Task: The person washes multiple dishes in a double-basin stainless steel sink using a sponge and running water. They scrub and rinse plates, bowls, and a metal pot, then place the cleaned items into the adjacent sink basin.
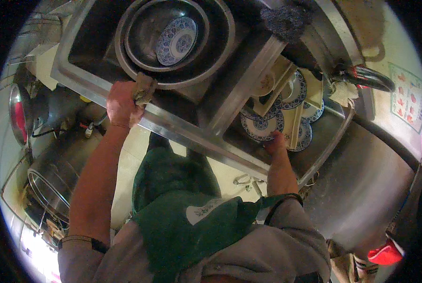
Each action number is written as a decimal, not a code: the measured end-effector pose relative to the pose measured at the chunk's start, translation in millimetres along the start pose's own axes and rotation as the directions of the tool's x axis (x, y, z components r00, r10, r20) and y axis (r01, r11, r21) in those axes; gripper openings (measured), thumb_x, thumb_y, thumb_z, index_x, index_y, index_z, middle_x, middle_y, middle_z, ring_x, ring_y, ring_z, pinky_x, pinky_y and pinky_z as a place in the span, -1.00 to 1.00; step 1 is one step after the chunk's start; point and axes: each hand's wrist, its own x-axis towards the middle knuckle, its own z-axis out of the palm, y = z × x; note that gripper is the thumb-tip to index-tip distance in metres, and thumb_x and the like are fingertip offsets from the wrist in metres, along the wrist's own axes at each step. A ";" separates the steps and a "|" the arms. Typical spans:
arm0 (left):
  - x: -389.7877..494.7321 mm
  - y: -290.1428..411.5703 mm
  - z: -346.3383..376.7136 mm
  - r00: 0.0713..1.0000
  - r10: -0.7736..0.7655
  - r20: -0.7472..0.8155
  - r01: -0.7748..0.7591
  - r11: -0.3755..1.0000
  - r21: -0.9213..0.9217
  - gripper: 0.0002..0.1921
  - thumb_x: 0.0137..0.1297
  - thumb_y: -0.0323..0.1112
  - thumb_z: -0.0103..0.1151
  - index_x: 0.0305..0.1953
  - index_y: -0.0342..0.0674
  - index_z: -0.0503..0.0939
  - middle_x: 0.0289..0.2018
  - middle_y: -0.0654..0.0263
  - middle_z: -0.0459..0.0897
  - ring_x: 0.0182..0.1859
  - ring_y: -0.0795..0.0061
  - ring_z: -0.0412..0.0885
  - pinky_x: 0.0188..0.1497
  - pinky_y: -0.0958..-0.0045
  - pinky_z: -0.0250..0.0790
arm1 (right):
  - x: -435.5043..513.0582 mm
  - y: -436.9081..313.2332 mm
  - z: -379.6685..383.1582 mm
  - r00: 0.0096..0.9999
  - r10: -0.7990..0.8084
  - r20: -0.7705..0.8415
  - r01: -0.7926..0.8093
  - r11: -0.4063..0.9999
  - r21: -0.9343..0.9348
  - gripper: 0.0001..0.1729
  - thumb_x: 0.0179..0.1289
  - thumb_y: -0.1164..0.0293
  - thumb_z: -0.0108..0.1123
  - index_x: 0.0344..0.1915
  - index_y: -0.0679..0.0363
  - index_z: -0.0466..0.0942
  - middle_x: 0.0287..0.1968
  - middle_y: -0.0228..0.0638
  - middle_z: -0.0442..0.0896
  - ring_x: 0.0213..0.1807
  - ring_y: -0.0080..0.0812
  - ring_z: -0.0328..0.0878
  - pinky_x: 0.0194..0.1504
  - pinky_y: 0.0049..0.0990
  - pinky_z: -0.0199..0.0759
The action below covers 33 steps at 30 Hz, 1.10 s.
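At the front rim of the left sink basin, my left hand (120,104) grips a crumpled brownish cloth or scrubbing pad (144,88). My right hand (276,142) reaches into the right basin, its fingers at the near edge of a blue-and-white patterned plate (258,126); part of the hand is hidden in shadow. Around that plate lie more blue-and-white plates (304,134) and cream rectangular dishes (294,123), stacked loosely and overlapping. In the left basin, a blue-patterned oval plate (177,42) rests inside a steel bowl (140,39), which sits within a larger metal bowl (228,39).
A steel divider (246,85) separates the two basins. Dark steel-wool scrubbers (287,21) lie at its far end. A black-handled object (373,78) and a pale rag (343,93) sit on the right rim. Beyond, a steel counter (366,169) extends right. A large metal pot (51,187) stands left.
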 end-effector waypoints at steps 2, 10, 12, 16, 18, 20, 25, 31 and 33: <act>0.7 -2.2 2.9 0.990 -0.081 0.115 0.076 0.996 0.044 -0.81 -0.02 -0.21 0.28 -0.36 -0.09 0.57 -0.35 0.17 0.62 -0.20 -0.02 0.56 -0.13 0.11 0.47 | 15.3 -1.1 -31.0 0.986 -0.048 0.161 0.038 0.997 0.063 -0.41 0.12 0.46 0.05 0.22 0.26 0.38 0.18 -0.09 0.51 0.21 0.07 0.44 0.22 0.10 0.38; -28.2 -33.1 35.3 0.959 -0.172 0.226 0.175 0.985 0.006 -0.78 -0.09 -0.28 0.32 -0.35 -0.13 0.59 -0.38 0.12 0.64 -0.16 -0.07 0.56 -0.04 0.07 0.46 | -145.4 -1.8 -62.6 0.840 -0.511 -0.182 0.523 0.852 0.017 -0.22 0.16 0.51 0.04 0.42 0.08 0.14 0.08 -0.23 0.54 0.09 -0.16 0.49 0.06 0.10 0.46; -12.9 -35.4 36.2 0.926 -0.227 0.300 0.267 0.958 -0.102 -0.80 -0.06 -0.27 0.31 -0.34 -0.10 0.62 -0.39 0.12 0.65 -0.16 -0.05 0.58 -0.06 0.07 0.47 | -188.4 8.4 -71.5 0.794 -0.574 -0.198 0.594 0.802 0.055 -0.01 0.18 0.49 0.11 0.55 -0.02 -0.16 -0.01 -0.26 0.55 -0.04 -0.24 0.50 0.09 0.01 0.40; 22.1 21.5 -26.3 0.873 -0.220 0.435 0.269 0.962 -0.054 -0.81 0.02 -0.27 0.28 -0.26 0.00 0.69 -0.35 0.12 0.70 -0.18 -0.04 0.64 -0.12 0.07 0.49 | -187.6 56.9 -77.3 0.614 -0.786 -0.077 0.764 0.567 0.308 -0.25 0.21 0.48 0.11 0.43 0.20 0.22 -0.09 -0.29 0.60 -0.03 -0.27 0.52 0.19 -0.14 0.36; 15.3 39.4 -47.1 0.958 -0.089 0.272 0.097 0.995 -0.014 -0.76 0.08 -0.29 0.25 -0.17 0.03 0.72 -0.28 0.09 0.72 -0.18 -0.07 0.64 -0.13 0.06 0.49 | -221.7 68.4 -49.2 0.707 -0.707 -0.014 0.599 0.588 0.544 -0.50 0.20 0.46 0.08 0.18 0.26 0.41 -0.03 -0.24 0.62 0.04 -0.22 0.55 0.24 -0.17 0.37; 15.0 39.6 -47.1 0.908 -0.311 0.281 0.342 0.937 -0.069 -0.74 0.10 -0.31 0.25 -0.14 -0.02 0.72 -0.26 0.10 0.74 -0.18 0.03 0.67 -0.12 0.12 0.50 | -243.1 79.0 -24.9 0.731 -0.666 0.149 0.380 0.579 0.722 -0.54 0.18 0.45 0.04 0.11 0.30 0.49 0.03 -0.20 0.63 0.11 -0.17 0.55 0.29 -0.14 0.37; 26.0 45.9 -23.4 0.966 -0.037 0.257 0.246 0.442 -0.863 -0.61 0.23 -0.39 0.15 0.12 -0.22 0.60 -0.19 0.25 0.76 -0.21 0.33 0.67 -0.11 0.24 0.48 | -231.8 92.8 35.3 0.665 -0.724 0.181 0.386 0.541 0.747 -0.49 0.26 0.39 0.01 0.20 0.33 0.43 0.14 -0.15 0.61 0.17 -0.16 0.56 0.30 -0.19 0.38; -16.1 250.1 -80.8 0.730 0.679 -0.078 -0.653 0.660 -0.373 -0.49 0.27 -0.32 0.08 0.26 -0.24 0.44 0.18 -0.04 0.57 0.14 -0.15 0.54 0.30 0.02 0.33 | -319.4 75.4 115.4 0.672 -0.728 0.135 0.455 0.550 0.701 -0.58 0.46 0.16 0.08 0.11 0.23 0.52 0.04 -0.23 0.64 -0.02 -0.27 0.60 -0.03 -0.26 0.52; -28.3 258.7 -97.3 0.678 0.661 0.321 -0.504 0.736 -0.452 -0.47 0.26 -0.23 0.10 0.26 -0.25 0.44 0.17 -0.04 0.57 0.16 -0.11 0.54 0.33 0.02 0.31 | -338.0 63.9 114.0 0.647 -0.751 0.130 0.532 0.568 0.628 -0.55 0.49 0.14 0.06 0.14 0.25 0.51 0.05 -0.22 0.64 -0.03 -0.26 0.60 -0.02 -0.23 0.52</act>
